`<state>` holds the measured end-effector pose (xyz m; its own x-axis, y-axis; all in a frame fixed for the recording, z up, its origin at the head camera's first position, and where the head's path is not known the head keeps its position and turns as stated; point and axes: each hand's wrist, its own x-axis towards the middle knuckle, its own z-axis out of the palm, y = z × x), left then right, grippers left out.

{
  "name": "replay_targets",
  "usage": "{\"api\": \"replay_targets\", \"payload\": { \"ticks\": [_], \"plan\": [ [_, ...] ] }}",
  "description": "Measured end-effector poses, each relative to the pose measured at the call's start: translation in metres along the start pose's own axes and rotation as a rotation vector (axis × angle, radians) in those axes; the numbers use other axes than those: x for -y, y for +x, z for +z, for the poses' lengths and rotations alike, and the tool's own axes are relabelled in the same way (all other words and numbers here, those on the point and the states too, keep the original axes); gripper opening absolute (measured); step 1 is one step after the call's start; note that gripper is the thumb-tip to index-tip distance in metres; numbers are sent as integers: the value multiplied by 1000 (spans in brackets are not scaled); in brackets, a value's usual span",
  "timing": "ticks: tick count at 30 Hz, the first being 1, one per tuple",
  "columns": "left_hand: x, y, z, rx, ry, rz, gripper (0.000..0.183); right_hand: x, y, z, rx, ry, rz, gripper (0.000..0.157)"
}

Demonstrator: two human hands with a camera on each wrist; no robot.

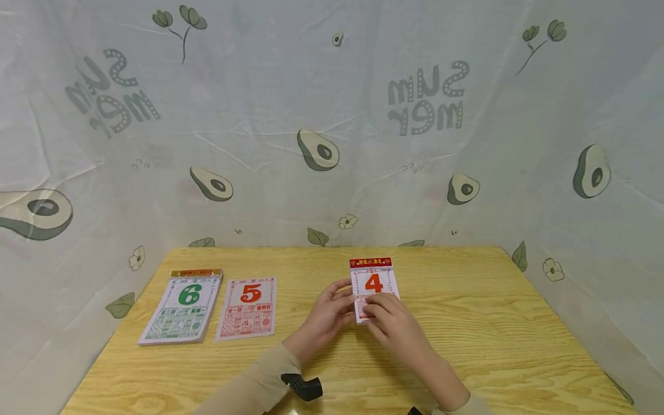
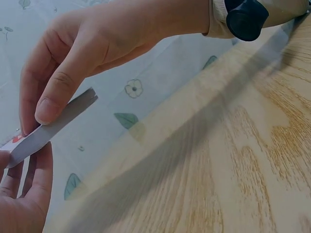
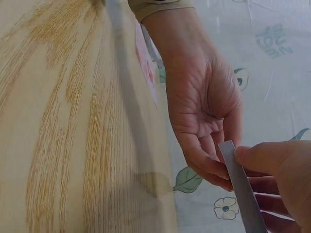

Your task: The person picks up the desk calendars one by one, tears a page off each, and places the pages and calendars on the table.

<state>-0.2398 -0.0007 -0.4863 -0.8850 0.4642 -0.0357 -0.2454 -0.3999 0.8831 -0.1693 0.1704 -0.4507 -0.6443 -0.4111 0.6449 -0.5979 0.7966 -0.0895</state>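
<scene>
A small tear-off calendar (image 1: 373, 281) with a red header and a red number 4 is held up between both hands. My left hand (image 1: 327, 314) grips its left edge, with thumb and fingers on either side. From the right, my right hand (image 1: 398, 331) pinches the lower part, its fingers covering some of the print. In the left wrist view the calendar pad (image 2: 46, 133) shows edge-on as a thick stack, the right hand's thumb (image 2: 50, 110) pressed on it. The right wrist view also shows the pad (image 3: 240, 189) edge-on, between the two hands.
A larger calendar pad (image 1: 183, 308) with a green 6 lies at the left of the wooden table (image 1: 482, 323). Beside it is a single calendar sheet (image 1: 246, 308) with a red 5. A printed avocado curtain (image 1: 358, 190) stands behind and along both sides.
</scene>
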Motion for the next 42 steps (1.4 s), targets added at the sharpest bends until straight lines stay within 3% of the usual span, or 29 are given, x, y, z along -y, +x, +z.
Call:
{"api": "replay_targets", "payload": {
  "ticks": [21,36,42],
  "plan": [
    [1,-3,0,33,-23,-28,47,2,2,-5,27,14,2,15],
    [0,-5,1,62,-36,-23,48,-5,1,-11,29,37,-91,17],
    [0,-6,2,65,-29,-31,48,-6,2,-10,-21,56,-70,15]
  ]
}}
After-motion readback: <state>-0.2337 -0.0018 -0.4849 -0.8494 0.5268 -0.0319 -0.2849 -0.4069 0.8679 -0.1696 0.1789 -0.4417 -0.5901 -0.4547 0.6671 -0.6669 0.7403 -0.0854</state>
